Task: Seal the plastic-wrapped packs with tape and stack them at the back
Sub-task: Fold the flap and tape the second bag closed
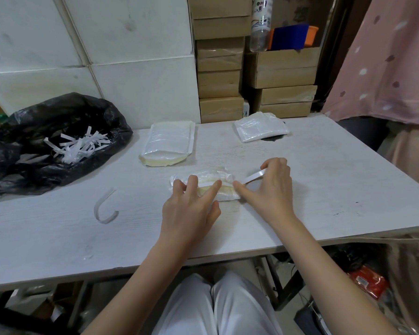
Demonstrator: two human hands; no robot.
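White tabletop, scuffed, wall of pale tiles behind. Left end: black rubbish bag slumped open, white paper strips heaped in its mouth. Loose curled strip lies on the tabletop near the bag, apart from everything else. Back edge: stacked cardboard boxes, a clear bottle and blue and orange containers on the right-hand column. Pink spotted cloth hangs at far right.

Two finished-looking packs sit toward the back: a larger flat pile left of centre, a smaller wrapped pack to its right near the boxes. They are well apart. Nothing lies between the worked pack and those at the back.

Pack in work: centre of tabletop, plastic-wrapped, pale yellow contents showing at the near edge, a strip of white tape running across its top and off to the right.

Left hand: fingers spread and fairly straight, pressing down on the pack and on the tape; not gripping.

Right hand: forefinger extended, tip at the pack's right end where the tape leaves it; the free end of the tape is pinched up near the thumb and other fingers, lifted clear of the tabletop. Exact pinch hidden by the hand.
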